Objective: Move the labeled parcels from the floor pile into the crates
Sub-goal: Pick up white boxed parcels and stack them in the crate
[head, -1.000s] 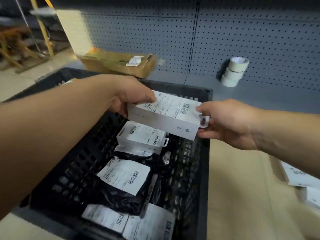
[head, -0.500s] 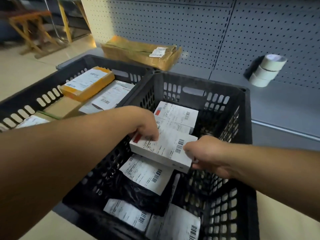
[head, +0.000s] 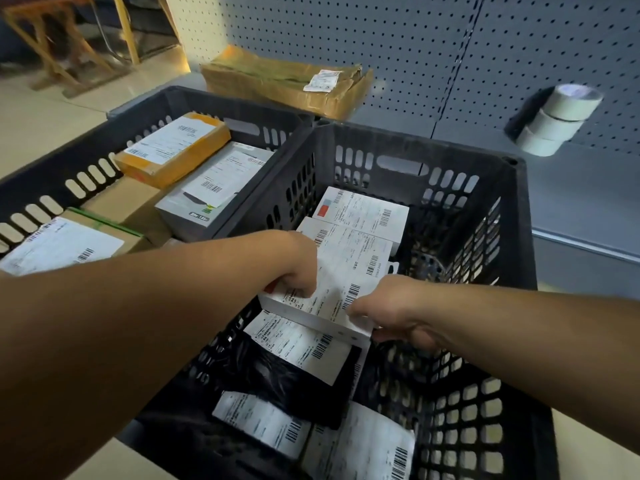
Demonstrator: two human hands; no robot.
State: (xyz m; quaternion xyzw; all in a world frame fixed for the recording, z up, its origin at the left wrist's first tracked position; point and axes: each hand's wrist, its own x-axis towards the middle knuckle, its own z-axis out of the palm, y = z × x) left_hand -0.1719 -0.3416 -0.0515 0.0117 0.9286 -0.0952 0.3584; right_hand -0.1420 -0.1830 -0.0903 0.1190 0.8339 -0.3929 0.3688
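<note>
Both hands hold one white labeled box [head: 322,303] low inside the right black crate [head: 485,188]: the left hand [head: 298,268] grips its far-left end, the right hand [head: 391,306] pinches its near-right corner. Under and around it lie other white labeled boxes [head: 360,213] and black poly bags [head: 291,372] with labels. The crate's right side shows bare mesh floor. The left crate [head: 86,150] touches it and holds a yellow parcel [head: 173,147], a grey box [head: 214,192] and cardboard boxes.
</note>
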